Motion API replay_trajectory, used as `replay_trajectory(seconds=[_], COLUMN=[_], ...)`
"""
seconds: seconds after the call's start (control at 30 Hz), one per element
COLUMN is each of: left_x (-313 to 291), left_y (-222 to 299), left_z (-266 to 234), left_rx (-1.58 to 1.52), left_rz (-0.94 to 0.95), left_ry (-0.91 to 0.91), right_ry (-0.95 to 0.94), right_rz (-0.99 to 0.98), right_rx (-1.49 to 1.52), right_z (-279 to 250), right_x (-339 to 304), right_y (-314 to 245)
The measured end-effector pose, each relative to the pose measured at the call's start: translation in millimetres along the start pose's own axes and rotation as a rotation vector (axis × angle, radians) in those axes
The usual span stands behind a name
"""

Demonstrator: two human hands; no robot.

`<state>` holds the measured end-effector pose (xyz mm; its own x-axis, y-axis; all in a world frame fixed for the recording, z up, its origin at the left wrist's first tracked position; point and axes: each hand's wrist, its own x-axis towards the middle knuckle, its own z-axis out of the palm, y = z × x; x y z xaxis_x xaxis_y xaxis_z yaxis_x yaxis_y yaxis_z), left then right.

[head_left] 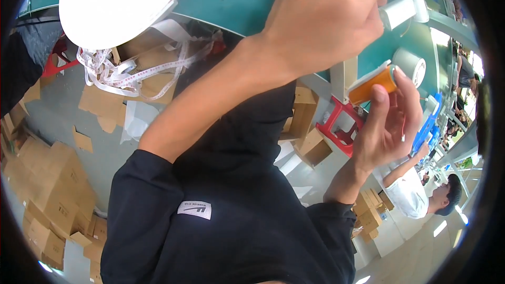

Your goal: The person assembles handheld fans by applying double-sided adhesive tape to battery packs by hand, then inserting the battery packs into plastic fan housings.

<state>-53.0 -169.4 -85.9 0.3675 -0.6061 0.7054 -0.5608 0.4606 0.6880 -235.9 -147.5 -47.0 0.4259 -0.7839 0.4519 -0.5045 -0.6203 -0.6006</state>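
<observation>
In my right hand (pixel 392 121) is an orange battery pack (pixel 372 87), pinched between thumb and fingers. It has a pale strip along its upper side, and a thin wire with a small white connector (pixel 403 138) hangs by my palm. My left hand (pixel 329 21) is raised over the green table (pixel 231 0), fingers curled inward. What its fingertips grip is mostly hidden behind the hand. Right beside its knuckles lies a white cylindrical roll (pixel 398 13), with another white roll (pixel 419 5) behind it. A white spool (pixel 410 67) stands on the table just beyond the battery pack.
A large white reel (pixel 123 2) lies at the table's left edge. Below it, printed white tape (pixel 139 76) tangles over a cardboard box. Red stools (pixel 336 126) and cartons (pixel 52 189) stand on the floor. A blue tool-like object (pixel 428 123) and a co-worker in white (pixel 407 194) are at right.
</observation>
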Motion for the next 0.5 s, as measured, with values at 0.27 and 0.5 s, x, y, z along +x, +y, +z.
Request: replay_trajectory(seconds=[0.27,0.5], left_x=[0.1,0.2], left_y=[-2.2,-1.0], left_z=[-1.8,-2.0], left_rx=[-0.009,-0.028], left_rz=[-0.002,-0.023], left_ry=[0.005,-0.012], right_ry=[-0.134,-0.363], right_rz=[-0.070,0.000], right_rx=[-0.099,-0.277], right_z=[7.9,7.1], right_x=[13.7,35.2], right_y=[-2.7,-17.2])
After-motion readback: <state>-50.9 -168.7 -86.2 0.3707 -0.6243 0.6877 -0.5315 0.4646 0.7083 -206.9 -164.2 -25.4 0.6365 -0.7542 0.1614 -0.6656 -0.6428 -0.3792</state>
